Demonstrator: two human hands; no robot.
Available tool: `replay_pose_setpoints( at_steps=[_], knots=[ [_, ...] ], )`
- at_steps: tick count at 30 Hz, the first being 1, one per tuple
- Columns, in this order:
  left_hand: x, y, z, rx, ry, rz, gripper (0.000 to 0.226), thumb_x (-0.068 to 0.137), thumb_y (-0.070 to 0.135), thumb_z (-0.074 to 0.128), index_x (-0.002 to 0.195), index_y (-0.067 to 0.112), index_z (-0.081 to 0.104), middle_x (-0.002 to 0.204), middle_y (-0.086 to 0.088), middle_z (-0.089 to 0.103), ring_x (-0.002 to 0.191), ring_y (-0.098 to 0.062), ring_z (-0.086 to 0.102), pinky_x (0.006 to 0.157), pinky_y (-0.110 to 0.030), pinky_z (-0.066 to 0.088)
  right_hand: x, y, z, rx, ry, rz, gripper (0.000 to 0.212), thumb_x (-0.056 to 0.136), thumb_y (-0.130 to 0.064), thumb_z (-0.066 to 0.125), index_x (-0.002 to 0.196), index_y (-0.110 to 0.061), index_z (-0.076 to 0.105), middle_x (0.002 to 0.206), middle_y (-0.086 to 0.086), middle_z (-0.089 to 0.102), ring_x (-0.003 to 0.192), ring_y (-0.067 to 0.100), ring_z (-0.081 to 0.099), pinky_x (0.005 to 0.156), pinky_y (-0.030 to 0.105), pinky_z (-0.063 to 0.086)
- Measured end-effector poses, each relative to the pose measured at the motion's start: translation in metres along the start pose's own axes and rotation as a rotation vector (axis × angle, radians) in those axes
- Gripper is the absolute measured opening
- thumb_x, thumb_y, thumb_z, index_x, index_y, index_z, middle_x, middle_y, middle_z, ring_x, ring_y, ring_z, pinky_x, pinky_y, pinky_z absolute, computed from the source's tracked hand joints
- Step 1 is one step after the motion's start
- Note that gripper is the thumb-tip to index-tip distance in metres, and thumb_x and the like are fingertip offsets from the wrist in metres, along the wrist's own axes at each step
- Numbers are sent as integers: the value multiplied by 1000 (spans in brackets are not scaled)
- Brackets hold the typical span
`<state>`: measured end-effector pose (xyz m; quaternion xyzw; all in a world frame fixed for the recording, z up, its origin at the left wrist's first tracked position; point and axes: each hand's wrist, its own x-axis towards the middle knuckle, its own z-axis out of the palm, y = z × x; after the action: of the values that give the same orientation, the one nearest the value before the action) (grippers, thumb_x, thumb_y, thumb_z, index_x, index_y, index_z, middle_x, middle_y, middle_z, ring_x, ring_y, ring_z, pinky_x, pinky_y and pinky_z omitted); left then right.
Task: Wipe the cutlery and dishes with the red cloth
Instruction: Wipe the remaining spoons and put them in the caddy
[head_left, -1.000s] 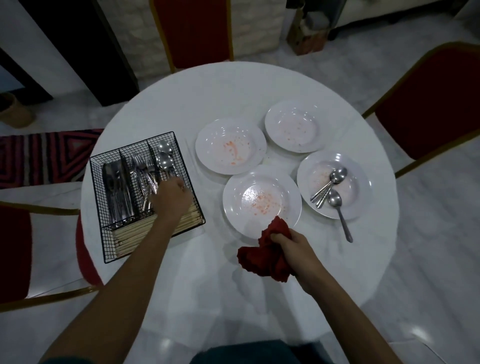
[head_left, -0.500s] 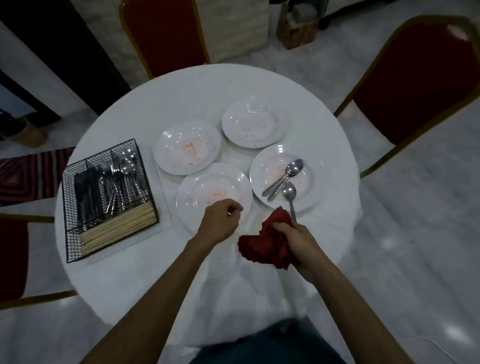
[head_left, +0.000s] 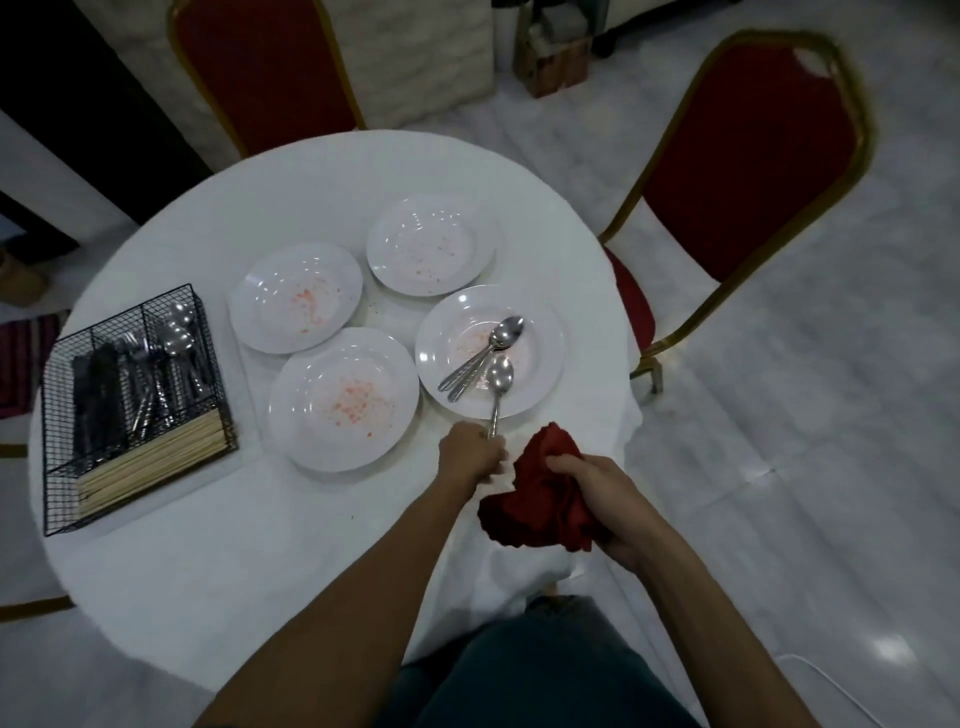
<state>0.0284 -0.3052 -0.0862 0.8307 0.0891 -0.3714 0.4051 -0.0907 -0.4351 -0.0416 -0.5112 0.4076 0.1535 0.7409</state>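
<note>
Left hand (head_left: 470, 454) has its grip closed round the handle end of a spoon (head_left: 500, 387). The spoon's bowl sits inside the right-hand plate (head_left: 551, 345) and the handle pokes out over the near rim into the fist. Right hand (head_left: 602, 499) is just beside it, grip clamped on the red cloth (head_left: 535, 501), which is all bunched up and held over the near edge of the table (head_left: 208, 545). Can't tell if the cloth actually touches the spoon, looks just apart to me. Two more spoons (head_left: 488, 348) lie together in that same plate, bowls pointing away. Three other white plates sit close around it, the near one (head_left: 291, 434), the left one (head_left: 248, 312) and the far one (head_left: 484, 249), all with reddish smears. Over on the left edge there's a black wire caddy (head_left: 57, 415) with cutlery in compartments and a row of chopsticks (head_left: 156, 462) along its near side. Red chairs with gold frames stand behind (head_left: 265, 67) and to the right (head_left: 753, 156).
</note>
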Motion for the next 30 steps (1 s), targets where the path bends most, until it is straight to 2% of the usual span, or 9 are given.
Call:
replay_pose_setpoints(
  at_steps=[4,6,10,13,17,21,24,28,30],
  knots=[
    [-24,0,-8,-179,6,-21,13,95,16,63,97,8,73,79,-4,77,61,-13,69,56,-25,52,8,0,-16,163,79,21,29,102,-29,57,112,-7,73,109,10,78,105,28,73,99,43,56],
    [-43,1,-15,-199,7,15,15,96,17,61,96,11,74,78,-2,78,65,-13,70,60,-25,52,16,-4,-16,229,119,-10,32,105,-35,53,111,-7,67,109,12,75,103,27,72,93,42,57],
    [-88,0,-11,-19,9,149,22,99,25,56,88,19,74,71,3,77,62,-2,70,62,-17,48,28,-22,5,306,-65,17,46,108,-42,42,118,-3,63,112,19,74,93,25,75,69,36,58],
    [-105,-3,-4,-26,-28,157,22,101,24,53,94,17,72,71,2,77,58,-3,68,60,-15,50,29,-32,30,280,-141,-34,32,109,-33,46,117,-8,64,102,13,78,88,20,77,72,33,58],
    [-113,-12,-20,13,-53,189,27,103,35,53,97,18,73,67,5,74,54,-1,62,61,-17,48,33,-37,41,179,-142,-179,17,101,-11,59,115,-11,69,111,15,76,100,29,74,79,38,62],
    [-107,-21,-75,218,-77,234,24,102,37,55,88,26,72,65,10,71,56,-2,61,66,-23,50,35,-45,44,-113,-147,-321,14,99,-8,64,111,-5,70,103,13,78,96,28,75,82,38,62],
    [-103,-20,-122,407,-23,269,19,99,38,60,85,32,71,65,12,72,59,-1,63,66,-22,51,29,-61,41,-408,-294,-391,12,100,-10,63,108,-6,70,97,6,78,89,18,73,78,27,59],
    [-99,-3,-154,685,215,400,11,94,45,66,89,37,72,78,20,68,82,-7,67,74,-29,53,12,-82,47,-1234,-503,-401,16,98,-19,63,111,-14,72,108,2,73,97,17,68,89,32,53],
    [-101,14,-158,785,228,524,10,93,42,68,94,34,74,85,18,68,84,-6,64,72,-29,50,0,-84,62,-1527,-526,-464,22,98,-24,63,117,-17,70,113,3,69,98,19,61,84,33,49]
  ],
)
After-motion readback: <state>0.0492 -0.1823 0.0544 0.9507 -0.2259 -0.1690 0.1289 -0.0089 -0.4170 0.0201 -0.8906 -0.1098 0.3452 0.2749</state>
